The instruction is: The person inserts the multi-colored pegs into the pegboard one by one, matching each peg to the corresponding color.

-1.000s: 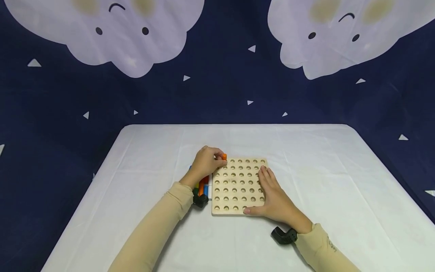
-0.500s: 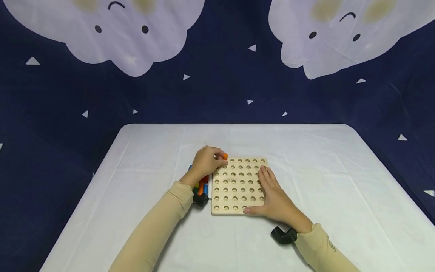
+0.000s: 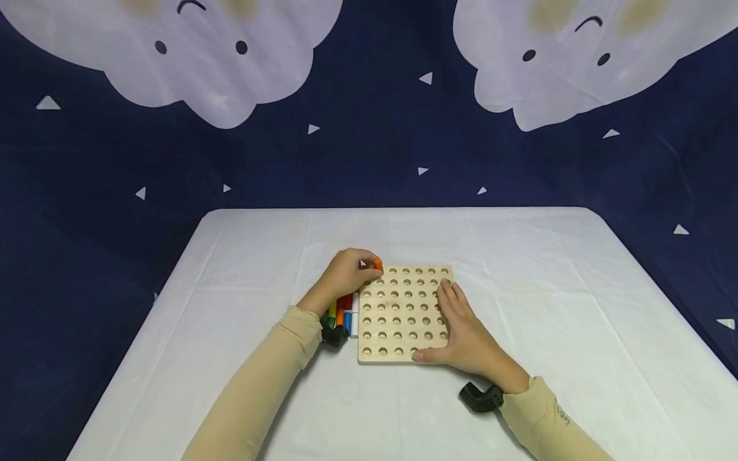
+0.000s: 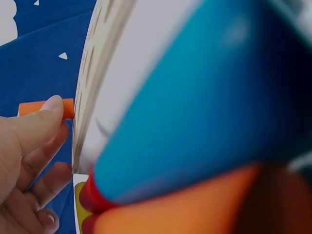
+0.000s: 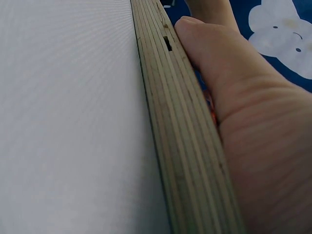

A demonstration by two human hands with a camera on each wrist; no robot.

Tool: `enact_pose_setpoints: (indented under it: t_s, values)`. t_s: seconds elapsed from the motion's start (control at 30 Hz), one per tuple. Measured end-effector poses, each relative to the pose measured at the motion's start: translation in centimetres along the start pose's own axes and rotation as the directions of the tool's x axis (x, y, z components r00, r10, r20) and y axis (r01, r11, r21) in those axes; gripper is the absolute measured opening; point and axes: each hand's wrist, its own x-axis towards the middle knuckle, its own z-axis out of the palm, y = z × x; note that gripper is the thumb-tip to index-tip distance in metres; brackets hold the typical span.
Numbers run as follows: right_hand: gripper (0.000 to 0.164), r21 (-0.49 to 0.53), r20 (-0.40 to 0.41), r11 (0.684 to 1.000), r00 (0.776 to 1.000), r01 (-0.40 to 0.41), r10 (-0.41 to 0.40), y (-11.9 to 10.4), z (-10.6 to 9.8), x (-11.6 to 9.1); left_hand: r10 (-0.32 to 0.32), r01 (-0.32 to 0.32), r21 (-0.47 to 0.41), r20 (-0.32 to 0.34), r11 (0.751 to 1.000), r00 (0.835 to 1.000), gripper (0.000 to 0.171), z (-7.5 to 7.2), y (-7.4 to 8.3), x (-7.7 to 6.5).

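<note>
A pale wooden board with rows of round holes lies flat on the table. My left hand pinches an orange peg between thumb and fingers at the board's far left corner. In the left wrist view, one end of this orange peg sticks out past the thumb while the other meets the board's face; whether it sits in a hole cannot be told. My right hand rests along the right side of the board, fingers extended over its edge. The right wrist view shows the thumb over the layered board edge.
Along the board's left side lie several coloured pegs, among them a blue peg, an orange peg and a white peg, partly hidden by the left wrist. A white cloth covers the table; a dark blue backdrop hangs behind.
My left hand has shifted slightly left, and the orange peg in it now leans a little where it stood upright. The right hand and the board stay in place.
</note>
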Motion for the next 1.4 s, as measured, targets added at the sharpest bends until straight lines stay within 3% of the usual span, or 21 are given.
enact_pose_setpoints:
  t_s: [0.23,0.6,0.87,1.0,1.13,1.4]
  values:
    - [0.141,0.0,0.005,1.0,1.0,0.012,-0.012,-0.3,0.2,0.1,0.004,-0.006,0.047,0.045,0.999,0.999,0.024,-0.4,0.0,-0.3]
    - [0.141,0.001,0.013,1.0,1.0,0.025,-0.025,-0.6,0.5,0.2,0.028,-0.028,0.172,0.0,0.985,1.0,0.022,-0.1,-0.3,-0.5]
    - [0.142,-0.001,0.02,1.0,1.0,0.004,-0.004,-0.7,0.4,0.1,0.002,-0.004,0.066,0.03,0.998,1.0,0.037,-1.0,-0.9,-0.9]
    - [0.142,0.003,0.02,1.0,1.0,-0.006,0.006,-0.6,0.3,0.1,0.0,0.0,-0.017,-0.021,1.0,1.0,0.038,-2.4,-1.4,-1.9]
    - [0.142,0.004,0.021,1.0,1.0,-0.012,0.012,-0.4,0.2,0.1,-0.04,0.037,-0.057,-0.056,0.998,0.998,0.033,-3.3,-2.0,-3.6]
    - [0.143,-0.002,0.022,1.0,1.0,-0.009,0.01,0.0,0.1,0.5,-0.061,0.06,-0.062,-0.016,0.996,0.998,0.027,-3.1,-2.5,-7.5]
